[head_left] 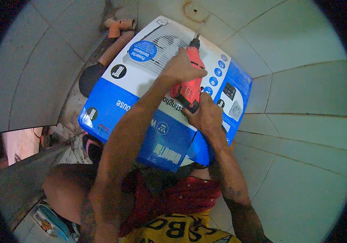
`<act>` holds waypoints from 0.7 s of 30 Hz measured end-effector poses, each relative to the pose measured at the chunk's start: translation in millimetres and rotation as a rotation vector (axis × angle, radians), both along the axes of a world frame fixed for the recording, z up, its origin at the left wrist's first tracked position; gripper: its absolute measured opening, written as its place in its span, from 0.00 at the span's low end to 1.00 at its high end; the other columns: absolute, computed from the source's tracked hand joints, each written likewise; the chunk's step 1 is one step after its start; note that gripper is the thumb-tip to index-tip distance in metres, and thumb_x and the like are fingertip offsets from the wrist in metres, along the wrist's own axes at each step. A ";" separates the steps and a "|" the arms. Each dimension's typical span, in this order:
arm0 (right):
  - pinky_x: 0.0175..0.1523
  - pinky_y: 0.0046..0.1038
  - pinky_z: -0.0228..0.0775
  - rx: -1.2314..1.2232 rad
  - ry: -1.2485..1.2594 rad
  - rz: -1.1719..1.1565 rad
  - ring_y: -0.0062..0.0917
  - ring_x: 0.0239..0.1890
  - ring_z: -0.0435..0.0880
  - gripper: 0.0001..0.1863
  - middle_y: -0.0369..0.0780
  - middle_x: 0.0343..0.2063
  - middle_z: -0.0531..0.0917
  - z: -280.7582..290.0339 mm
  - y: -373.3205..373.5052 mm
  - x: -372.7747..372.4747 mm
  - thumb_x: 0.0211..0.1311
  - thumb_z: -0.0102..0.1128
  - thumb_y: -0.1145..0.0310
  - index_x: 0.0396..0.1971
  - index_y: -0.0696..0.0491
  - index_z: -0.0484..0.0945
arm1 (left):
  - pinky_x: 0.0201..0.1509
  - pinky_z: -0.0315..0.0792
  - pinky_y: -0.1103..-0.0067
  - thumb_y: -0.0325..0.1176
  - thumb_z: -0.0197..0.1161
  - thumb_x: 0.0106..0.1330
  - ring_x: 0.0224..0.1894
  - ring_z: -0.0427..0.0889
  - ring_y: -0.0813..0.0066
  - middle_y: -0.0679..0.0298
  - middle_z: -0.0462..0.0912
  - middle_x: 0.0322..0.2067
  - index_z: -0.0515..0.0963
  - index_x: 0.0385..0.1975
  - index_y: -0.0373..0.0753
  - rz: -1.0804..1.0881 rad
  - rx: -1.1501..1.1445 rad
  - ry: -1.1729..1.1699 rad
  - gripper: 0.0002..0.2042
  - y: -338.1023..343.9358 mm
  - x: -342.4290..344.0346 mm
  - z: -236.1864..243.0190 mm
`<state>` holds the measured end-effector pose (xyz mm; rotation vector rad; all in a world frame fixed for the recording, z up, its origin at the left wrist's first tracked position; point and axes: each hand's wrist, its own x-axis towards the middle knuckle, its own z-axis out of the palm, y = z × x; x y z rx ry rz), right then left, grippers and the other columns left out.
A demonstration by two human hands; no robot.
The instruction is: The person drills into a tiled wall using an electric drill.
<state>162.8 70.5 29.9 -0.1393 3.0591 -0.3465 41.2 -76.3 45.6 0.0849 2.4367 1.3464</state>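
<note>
A red power drill with a black chuck and a thin bit lies above a blue and white fan box. Its bit points at the tiled wall, just below a small hole with a brown ring. Whether the tip touches the tile I cannot tell. My left hand wraps round the drill's body behind the chuck. At the rear end, my right hand grips the drill, its fingers partly hidden behind it. The cardboard box rests tilted in front of my lap.
An orange pipe tee and a pipe run along the left wall beside the box. Pale tiled walls close in on the right. At lower left are a sandal and a gap in the wall.
</note>
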 end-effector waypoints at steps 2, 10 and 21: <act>0.37 0.46 0.77 -0.002 -0.013 -0.005 0.50 0.35 0.85 0.31 0.52 0.36 0.83 1.6 -0.4 -0.2 0.47 0.77 0.53 0.41 0.57 0.70 | 0.61 0.74 0.65 0.54 0.74 0.45 0.57 0.79 0.43 0.35 0.75 0.54 0.56 0.61 0.16 0.004 -0.012 -0.010 0.54 0.7 -0.7 -0.6; 0.36 0.46 0.77 -0.011 -0.008 -0.009 0.49 0.35 0.85 0.31 0.52 0.35 0.83 3.1 -1.6 0.9 0.46 0.78 0.53 0.40 0.57 0.69 | 0.62 0.73 0.64 0.53 0.74 0.45 0.58 0.77 0.43 0.35 0.73 0.56 0.56 0.62 0.18 0.009 -0.018 0.013 0.53 1.2 -0.4 -4.9; 0.37 0.45 0.77 0.014 -0.025 0.020 0.46 0.36 0.85 0.37 0.50 0.37 0.81 -4.7 2.2 -0.1 0.45 0.77 0.47 0.45 0.58 0.70 | 0.62 0.73 0.65 0.53 0.74 0.45 0.58 0.77 0.43 0.35 0.73 0.56 0.56 0.62 0.17 0.018 -0.061 0.007 0.53 0.9 0.7 0.1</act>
